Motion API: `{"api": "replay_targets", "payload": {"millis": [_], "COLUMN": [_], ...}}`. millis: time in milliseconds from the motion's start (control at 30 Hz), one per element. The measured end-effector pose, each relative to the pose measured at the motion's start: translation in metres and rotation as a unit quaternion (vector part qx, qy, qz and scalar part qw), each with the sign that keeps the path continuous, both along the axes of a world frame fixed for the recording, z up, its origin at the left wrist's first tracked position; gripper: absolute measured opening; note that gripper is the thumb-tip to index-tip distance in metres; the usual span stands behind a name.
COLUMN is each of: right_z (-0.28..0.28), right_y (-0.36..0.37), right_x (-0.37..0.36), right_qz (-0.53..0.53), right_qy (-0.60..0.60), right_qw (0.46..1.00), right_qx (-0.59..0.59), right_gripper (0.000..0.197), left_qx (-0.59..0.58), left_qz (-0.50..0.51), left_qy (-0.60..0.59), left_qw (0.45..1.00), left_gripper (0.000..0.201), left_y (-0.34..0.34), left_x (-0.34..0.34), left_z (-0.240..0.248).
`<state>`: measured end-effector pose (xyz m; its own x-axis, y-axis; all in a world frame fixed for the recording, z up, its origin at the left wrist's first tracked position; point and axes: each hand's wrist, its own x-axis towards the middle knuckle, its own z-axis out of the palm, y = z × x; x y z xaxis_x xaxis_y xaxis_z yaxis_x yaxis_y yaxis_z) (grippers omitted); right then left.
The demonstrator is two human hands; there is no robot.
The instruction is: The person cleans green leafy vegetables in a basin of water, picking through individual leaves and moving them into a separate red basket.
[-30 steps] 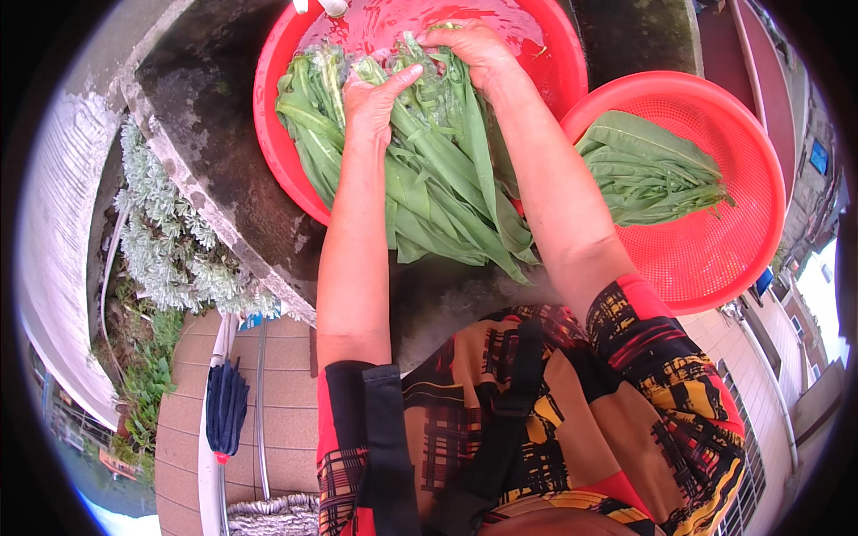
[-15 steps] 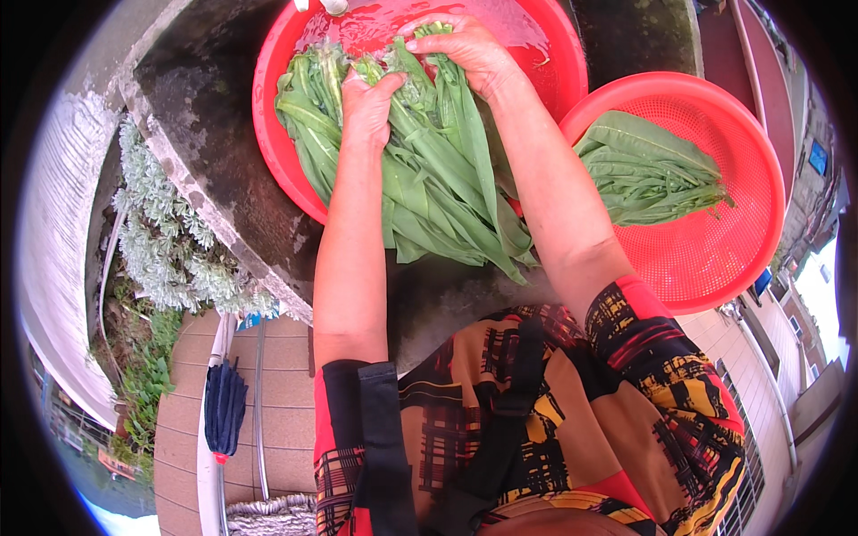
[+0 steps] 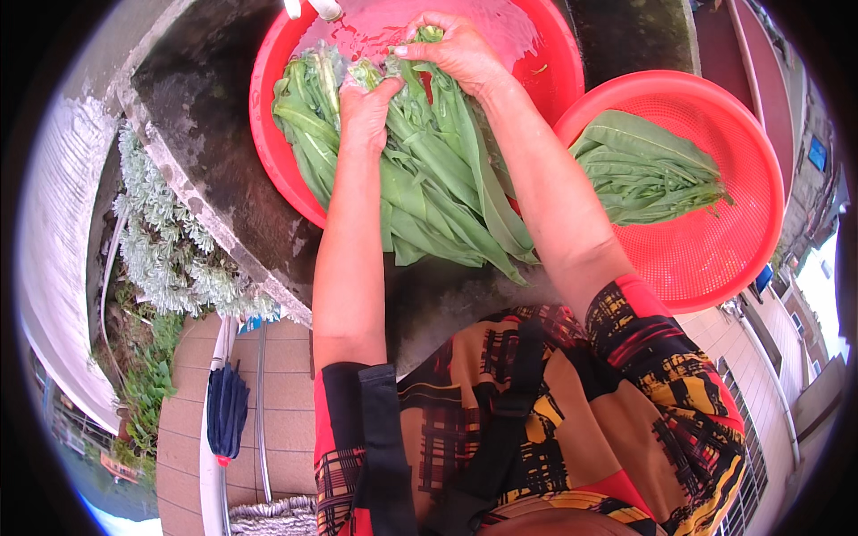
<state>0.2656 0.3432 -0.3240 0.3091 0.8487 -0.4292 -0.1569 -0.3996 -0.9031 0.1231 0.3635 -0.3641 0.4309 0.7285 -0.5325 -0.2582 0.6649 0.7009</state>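
Long green leafy vegetables point(image 3: 429, 188) lie in a red basin point(image 3: 268, 143) of water and hang over its near rim. My left hand point(image 3: 365, 109) is closed around the stem ends near the middle of the bunch. To its right, my right hand point(image 3: 458, 55) pinches the pale stem end of another leafy head between thumb and fingers. A gap with red basin showing lies between the stems at the two hands. More stem ends rest left of my left hand, where water glistens. Parts of my left fingers are hidden behind the leaves.
A red colander point(image 3: 688, 259) with a leafy bunch point(image 3: 648, 170) stands to the right. A white tap point(image 3: 326, 9) reaches over the basin's far side. Beyond a concrete edge point(image 3: 214, 223) at left grow silvery plants point(image 3: 161, 232). A folded dark umbrella point(image 3: 227, 411) hangs below, near a mop point(image 3: 273, 516).
My right hand has shifted slightly left and down with its stem end, and a gap has opened among the stems beside it. My left hand stays nearly in place.
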Motion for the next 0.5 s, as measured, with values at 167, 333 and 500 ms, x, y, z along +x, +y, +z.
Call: {"api": "replay_targets", "payload": {"millis": [167,333,500], "right_z": [0.042,0.030,-0.042], "right_y": [0.009,0.020,0.012], "right_x": [-0.001,0.008,0.004], "right_qz": [-0.177,-0.184,-0.220], "right_qy": [-0.114,0.000,0.052], "right_qw": [0.976,0.982,0.974], "right_qx": [0.046,0.027,0.019], "right_gripper": [0.013,0.007,0.004], "left_qx": [-0.006,0.021,0.068], "left_qz": [0.005,0.064,0.051], "left_qy": [0.022,0.024,0.097], "left_qw": [1.000,0.997,0.992], "left_gripper": [0.041,0.039,0.039], "left_y": [0.001,-0.004,-0.010], "left_x": [-0.007,-0.002,-0.001], "left_z": [-0.002,-0.015,-0.027]}}
